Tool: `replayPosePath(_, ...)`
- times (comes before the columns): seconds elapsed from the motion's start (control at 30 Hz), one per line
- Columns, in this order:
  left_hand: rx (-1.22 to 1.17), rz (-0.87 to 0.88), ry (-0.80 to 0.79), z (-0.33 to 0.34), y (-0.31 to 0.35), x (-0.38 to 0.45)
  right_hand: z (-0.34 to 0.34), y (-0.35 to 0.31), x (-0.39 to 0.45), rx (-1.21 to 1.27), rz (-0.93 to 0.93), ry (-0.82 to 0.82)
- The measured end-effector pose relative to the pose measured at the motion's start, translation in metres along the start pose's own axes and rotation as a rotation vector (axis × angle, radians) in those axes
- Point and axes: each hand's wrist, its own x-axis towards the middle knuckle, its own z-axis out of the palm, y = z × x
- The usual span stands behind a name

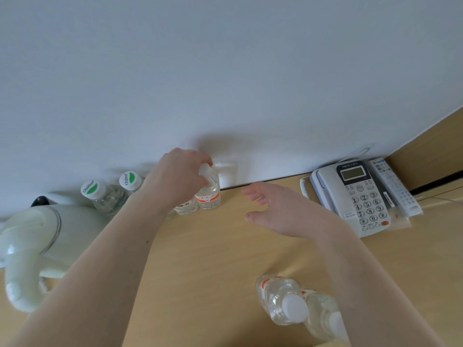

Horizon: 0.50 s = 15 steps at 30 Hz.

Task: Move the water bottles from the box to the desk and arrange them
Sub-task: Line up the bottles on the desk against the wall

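Pale wall [225, 71] behind wooden desk [200, 259]

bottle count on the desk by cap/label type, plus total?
Green-logo caps: 2
Red-label, by the wall: 2, one gripped by the left hand, one partly hidden
Red-label, near edge: 2
Total: 6

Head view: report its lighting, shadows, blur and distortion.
Head view: soft, even light; the left hand gripping the red-label bottle casts a faint shadow on the wall; wide-angle bending tilts the desk edge; the near bottles and the kettle look blurred.
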Motion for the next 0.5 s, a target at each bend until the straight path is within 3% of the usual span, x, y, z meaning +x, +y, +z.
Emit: replayPosePath(0.5,-0.026,-0.016,-0.01,-0.0029,0.0041,0.0063,-0.0026,-0.0029,-0.0043,-0.008,0.011,0.006)
